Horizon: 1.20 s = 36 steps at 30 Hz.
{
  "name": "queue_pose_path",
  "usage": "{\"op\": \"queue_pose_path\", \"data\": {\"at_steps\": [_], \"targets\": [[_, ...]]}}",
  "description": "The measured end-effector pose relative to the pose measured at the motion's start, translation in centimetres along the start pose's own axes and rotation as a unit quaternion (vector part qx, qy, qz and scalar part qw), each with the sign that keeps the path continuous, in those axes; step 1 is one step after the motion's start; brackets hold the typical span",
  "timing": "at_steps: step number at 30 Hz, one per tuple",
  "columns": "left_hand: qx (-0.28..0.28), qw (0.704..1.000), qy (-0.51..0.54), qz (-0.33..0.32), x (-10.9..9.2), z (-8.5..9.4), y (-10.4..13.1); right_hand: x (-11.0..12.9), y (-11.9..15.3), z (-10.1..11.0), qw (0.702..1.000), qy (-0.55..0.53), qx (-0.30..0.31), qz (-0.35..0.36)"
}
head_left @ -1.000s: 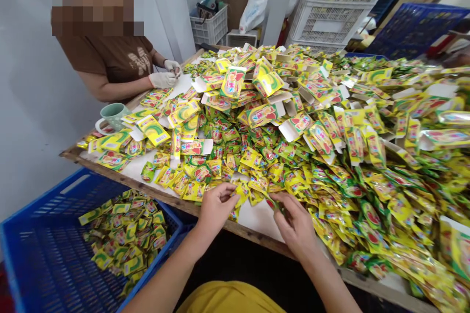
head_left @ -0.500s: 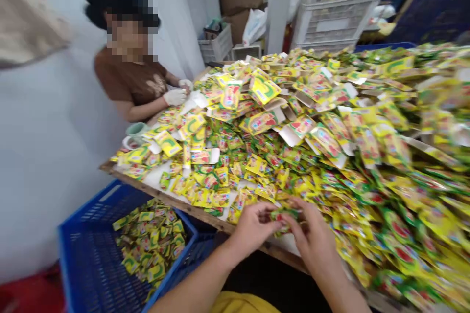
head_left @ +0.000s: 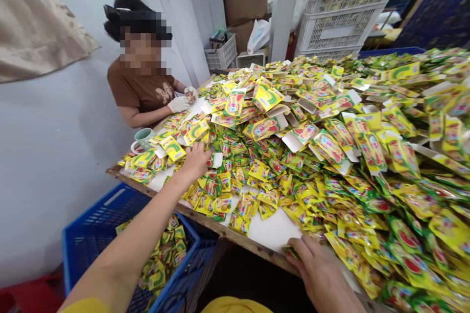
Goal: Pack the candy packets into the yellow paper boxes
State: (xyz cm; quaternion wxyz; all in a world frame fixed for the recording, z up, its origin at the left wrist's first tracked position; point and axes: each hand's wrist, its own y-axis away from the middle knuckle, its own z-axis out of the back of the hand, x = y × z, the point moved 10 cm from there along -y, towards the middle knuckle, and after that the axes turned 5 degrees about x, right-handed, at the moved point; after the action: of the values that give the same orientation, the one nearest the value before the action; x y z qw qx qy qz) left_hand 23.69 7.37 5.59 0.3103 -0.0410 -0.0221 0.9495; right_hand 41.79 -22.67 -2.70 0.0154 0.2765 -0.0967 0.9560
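Note:
My left hand [head_left: 196,162] reaches across the near left of the table, fingers curled down over a small printed carton. The white flap [head_left: 217,160] of that carton sticks out to the right of the hand; the rest is mostly covered. My right hand [head_left: 316,260] is low at the table's front edge, closed round small green and yellow packets [head_left: 292,251], partly hidden by the fingers. Loose packets [head_left: 264,171] lie between the hands. Open yellow cartons [head_left: 266,127] are heaped over the packets farther back.
A blue crate [head_left: 93,220] holding filled cartons stands below the table's left front edge. A green mug [head_left: 144,138] sits at the left corner. Across the table, a co-worker's gloved hands [head_left: 179,103] hold something small. White crates [head_left: 330,29] are stacked behind.
My hands were together over packets near the front edge. Since then, my left hand has moved away left and forward to the carton; my right has shifted slightly right and nearer, keeping the packets.

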Motion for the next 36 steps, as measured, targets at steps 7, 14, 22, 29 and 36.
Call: {"op": "queue_pose_path", "data": {"at_steps": [7,14,22,29,36], "targets": [[-0.074,0.977,0.198,-0.043,-8.5,2.1,3.0,-1.5,-1.2,7.5,0.943,-0.21,-0.197,-0.165],[0.021,0.89,0.447,-0.083,-23.0,-6.3,9.3,0.5,-3.4,10.9,0.942,-0.122,-0.291,-0.111],[-0.015,0.861,0.504,-0.068,-23.6,-7.6,10.8,0.3,-3.8,8.0,0.99,0.062,-0.085,-0.091],[0.157,0.709,0.686,-0.045,-23.4,-9.8,11.1,0.5,-4.5,8.0,0.996,-0.01,0.034,-0.083],[0.183,0.66,0.726,-0.054,-22.2,-9.6,11.2,3.0,-4.1,6.8,0.999,-0.032,0.02,0.01]]}}
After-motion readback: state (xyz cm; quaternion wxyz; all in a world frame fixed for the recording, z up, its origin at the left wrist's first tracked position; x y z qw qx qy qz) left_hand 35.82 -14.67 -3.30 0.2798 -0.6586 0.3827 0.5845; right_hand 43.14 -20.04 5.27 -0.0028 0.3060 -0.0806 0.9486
